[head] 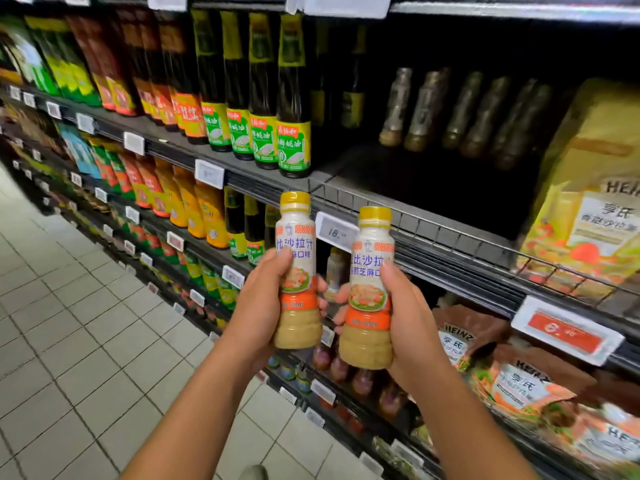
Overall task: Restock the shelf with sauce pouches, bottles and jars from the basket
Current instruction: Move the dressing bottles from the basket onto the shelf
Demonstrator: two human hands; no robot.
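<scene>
left hand (263,306) curls round one upright dressing bottle (297,258), right hand (405,306) round a second bottle (370,282), two in all, just apart, before the wire-railed shelf (450,237). beyond stand four green-labelled bottles (294,147) in a row. pale tiled floor (69,306) at left.

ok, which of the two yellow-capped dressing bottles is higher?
The yellow-capped plastic dressing bottle in the left hand: cap above that of the twin bottle in the right hand.

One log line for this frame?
left hand: grips left bottle, upright | right hand: grips right bottle, upright | wire-railed shelf: neither bottle placed
</scene>
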